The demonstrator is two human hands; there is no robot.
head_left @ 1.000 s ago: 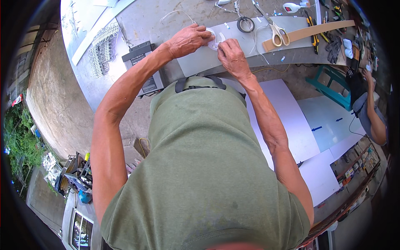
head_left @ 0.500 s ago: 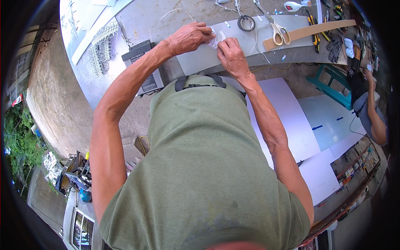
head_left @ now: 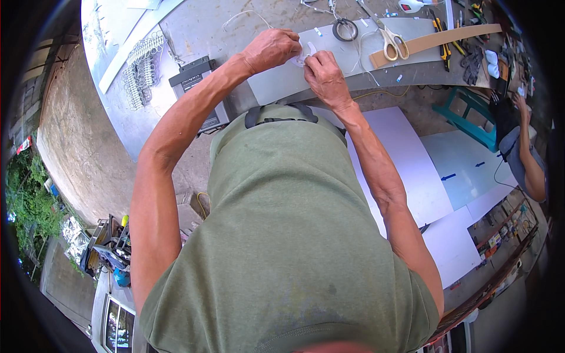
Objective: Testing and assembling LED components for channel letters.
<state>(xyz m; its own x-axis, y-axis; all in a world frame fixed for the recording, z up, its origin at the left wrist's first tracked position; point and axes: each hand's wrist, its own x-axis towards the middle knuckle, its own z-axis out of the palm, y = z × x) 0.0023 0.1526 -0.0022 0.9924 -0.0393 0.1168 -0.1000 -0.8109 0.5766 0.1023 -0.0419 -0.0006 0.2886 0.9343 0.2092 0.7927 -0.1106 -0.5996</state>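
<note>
A view from above of a person in an olive green shirt bent over a workbench. At the far left of the frame a strip of foliage [head_left: 26,206] runs along the edge, and beside it, in the upper left, a string of small white light modules [head_left: 140,67] lies bunched on the bench, with a grey box-shaped power unit [head_left: 197,85] just to its right. Near the top centre the left hand [head_left: 272,50] is curled almost into a fist, its fingers pinching a small white piece [head_left: 304,54] that rests on a long grey panel [head_left: 353,62]. Touching it from the right, the right hand [head_left: 325,73] is also closed, fingertips pressed to the same piece; how firmly either hand holds it cannot be made out. Right of the hands, on the panel, sit a black roll of tape [head_left: 345,29], a loose white wire [head_left: 365,56] and scissors [head_left: 389,40] with pale handles. Further right lie a wooden strip [head_left: 435,41], a teal stool [head_left: 465,117] and white sheets [head_left: 406,165] lower down. Another person's arm [head_left: 529,170] shows at the far right edge. The piece is small and both grips are fingertip pinches, so it could slip and drop among the clutter; the loose wire close by could also snag a wrist and drag the scissors.
</note>
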